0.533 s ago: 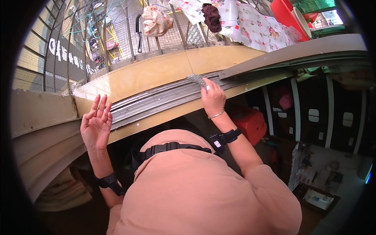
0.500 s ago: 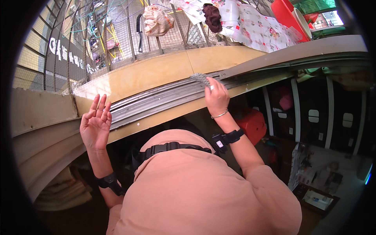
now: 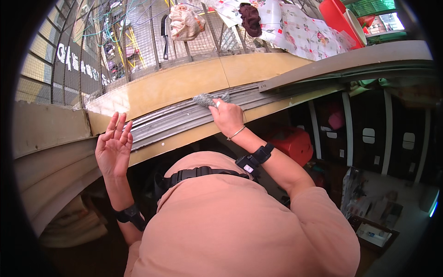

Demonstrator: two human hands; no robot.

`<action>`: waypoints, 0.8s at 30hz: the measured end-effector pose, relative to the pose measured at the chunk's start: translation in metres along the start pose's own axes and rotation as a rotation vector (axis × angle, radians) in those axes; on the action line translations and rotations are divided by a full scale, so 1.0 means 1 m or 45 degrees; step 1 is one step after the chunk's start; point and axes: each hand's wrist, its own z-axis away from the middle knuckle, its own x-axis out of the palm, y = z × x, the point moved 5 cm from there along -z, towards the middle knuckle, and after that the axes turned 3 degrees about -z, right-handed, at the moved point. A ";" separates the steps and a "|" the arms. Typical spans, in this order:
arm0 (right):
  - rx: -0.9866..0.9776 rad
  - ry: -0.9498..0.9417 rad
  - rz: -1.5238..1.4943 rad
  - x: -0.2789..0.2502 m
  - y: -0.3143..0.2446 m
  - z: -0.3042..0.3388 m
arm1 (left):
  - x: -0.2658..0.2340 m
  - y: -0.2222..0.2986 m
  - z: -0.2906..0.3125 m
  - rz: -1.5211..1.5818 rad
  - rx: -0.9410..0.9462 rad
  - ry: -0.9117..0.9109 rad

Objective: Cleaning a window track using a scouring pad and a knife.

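Note:
My right hand grips a grey cleaning cloth and presses it on the metal window track, about midway along the bare stretch of rails. The cloth looks crumpled, and part of it is hidden under my fingers. Near the track's left end, my left hand is raised palm up with its fingers apart and nothing in it. A yellowish sill runs along the far side of the rails.
Beyond the sill is a barred mesh cage holding a black-handled knife, a pale crumpled cloth, a dark brown cloth and a flowered plastic sheet. A sliding window frame covers the track's right part. Below stands a red container.
My right hand has slid left along the track with the grey cloth. My left hand has hardly moved.

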 end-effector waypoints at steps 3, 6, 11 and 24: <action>-0.101 -0.162 -0.242 -0.017 -0.014 0.005 | -0.002 0.002 -0.003 -0.027 -0.001 -0.043; -0.461 0.188 -0.148 -0.054 0.000 0.011 | 0.004 0.002 -0.004 -0.041 0.036 0.003; -0.353 0.263 0.248 -0.119 0.107 0.031 | 0.005 -0.006 -0.006 -0.035 0.050 -0.013; -0.068 -0.077 0.632 -0.221 0.384 -0.031 | 0.058 -0.083 0.007 -0.071 0.118 0.157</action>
